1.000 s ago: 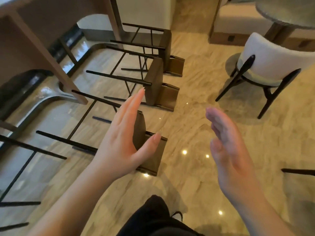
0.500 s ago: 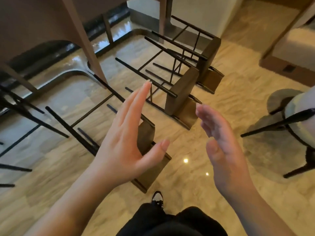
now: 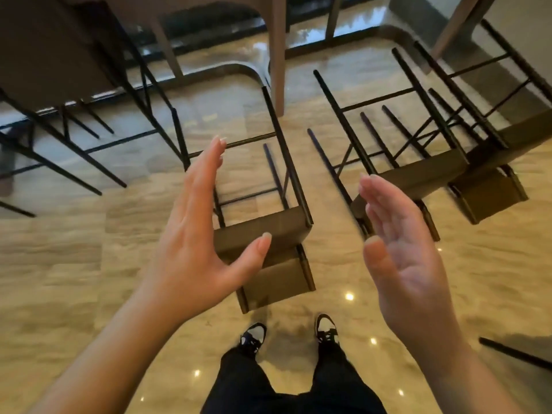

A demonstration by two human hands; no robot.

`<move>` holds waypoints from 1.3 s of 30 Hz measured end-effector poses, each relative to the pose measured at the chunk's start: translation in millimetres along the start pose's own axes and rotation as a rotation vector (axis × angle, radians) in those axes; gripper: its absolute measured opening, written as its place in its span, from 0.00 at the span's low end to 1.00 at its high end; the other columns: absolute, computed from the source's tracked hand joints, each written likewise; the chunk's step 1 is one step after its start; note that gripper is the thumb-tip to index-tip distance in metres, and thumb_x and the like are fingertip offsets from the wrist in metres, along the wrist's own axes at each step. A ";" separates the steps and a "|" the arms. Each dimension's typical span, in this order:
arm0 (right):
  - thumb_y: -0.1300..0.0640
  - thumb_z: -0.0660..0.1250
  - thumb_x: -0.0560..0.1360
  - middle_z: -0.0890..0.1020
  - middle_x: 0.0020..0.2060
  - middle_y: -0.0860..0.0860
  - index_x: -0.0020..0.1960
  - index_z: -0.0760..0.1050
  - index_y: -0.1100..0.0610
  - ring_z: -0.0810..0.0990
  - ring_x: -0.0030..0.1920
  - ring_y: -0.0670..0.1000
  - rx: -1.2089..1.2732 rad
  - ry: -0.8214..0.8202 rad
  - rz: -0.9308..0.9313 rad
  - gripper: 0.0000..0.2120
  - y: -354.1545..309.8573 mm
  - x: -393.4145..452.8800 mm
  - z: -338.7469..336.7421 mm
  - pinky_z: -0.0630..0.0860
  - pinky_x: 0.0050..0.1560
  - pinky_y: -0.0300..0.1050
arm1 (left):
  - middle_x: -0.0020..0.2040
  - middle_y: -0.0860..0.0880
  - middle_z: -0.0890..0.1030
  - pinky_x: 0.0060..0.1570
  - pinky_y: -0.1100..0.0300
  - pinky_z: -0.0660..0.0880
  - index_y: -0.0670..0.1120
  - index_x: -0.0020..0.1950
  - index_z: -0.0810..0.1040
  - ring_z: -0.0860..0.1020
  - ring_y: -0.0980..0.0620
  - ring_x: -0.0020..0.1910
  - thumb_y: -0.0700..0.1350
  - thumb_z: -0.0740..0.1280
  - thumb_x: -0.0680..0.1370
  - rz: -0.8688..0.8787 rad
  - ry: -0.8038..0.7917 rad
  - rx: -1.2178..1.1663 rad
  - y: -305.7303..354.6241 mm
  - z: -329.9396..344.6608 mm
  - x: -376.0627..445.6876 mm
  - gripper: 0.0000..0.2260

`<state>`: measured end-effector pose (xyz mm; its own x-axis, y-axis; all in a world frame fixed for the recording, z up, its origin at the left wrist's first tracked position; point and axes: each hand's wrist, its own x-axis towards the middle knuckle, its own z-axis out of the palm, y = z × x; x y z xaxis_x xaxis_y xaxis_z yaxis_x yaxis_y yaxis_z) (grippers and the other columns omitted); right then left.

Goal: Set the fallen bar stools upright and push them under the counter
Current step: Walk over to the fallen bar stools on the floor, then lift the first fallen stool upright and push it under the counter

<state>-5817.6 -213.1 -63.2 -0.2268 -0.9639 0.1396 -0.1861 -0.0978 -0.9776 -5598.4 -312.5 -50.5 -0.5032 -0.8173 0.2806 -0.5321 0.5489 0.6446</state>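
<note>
We see warm, quite dim indoor light. The glossy floor (image 3: 89,264) reflects small bright ceiling spots and a pale window glare near the counter (image 3: 277,40). The stool legs (image 3: 343,121) look motion-blurred, and straight lines bend toward the wide-angle edges.

Brown-seated bar stools (image 3: 263,234) with black legs lie on beige veined marble floor (image 3: 59,264).
</note>
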 end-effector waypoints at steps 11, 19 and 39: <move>0.44 0.61 0.79 0.69 0.74 0.45 0.76 0.62 0.51 0.65 0.75 0.47 0.045 -0.243 0.035 0.28 54.0 8.8 -79.5 0.63 0.74 0.45 | 0.78 0.42 0.60 0.76 0.65 0.51 0.37 0.80 0.55 0.55 0.55 0.78 0.60 0.66 0.76 -0.201 0.049 0.264 57.3 95.6 -28.7 0.42; 0.39 0.60 0.79 0.68 0.74 0.46 0.77 0.61 0.51 0.65 0.76 0.48 -0.070 -0.342 0.090 0.31 119.2 -22.5 -52.4 0.64 0.73 0.51 | 0.77 0.39 0.61 0.76 0.63 0.52 0.35 0.79 0.57 0.56 0.51 0.77 0.57 0.66 0.76 -0.231 0.076 0.261 24.2 133.4 -67.8 0.40; 0.53 0.61 0.82 0.66 0.76 0.50 0.78 0.59 0.53 0.61 0.74 0.43 -0.658 -0.656 0.059 0.26 633.9 -74.7 72.9 0.56 0.71 0.38 | 0.79 0.44 0.64 0.76 0.43 0.59 0.45 0.80 0.59 0.61 0.44 0.78 0.57 0.73 0.73 -0.328 -0.256 0.468 -340.4 474.7 -234.8 0.42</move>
<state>-5849.0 -221.2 -704.9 0.2951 -0.9296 -0.2208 -0.7418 -0.0772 -0.6662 -5622.4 -224.3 -673.4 -0.3791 -0.9204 -0.0958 -0.8994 0.3422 0.2719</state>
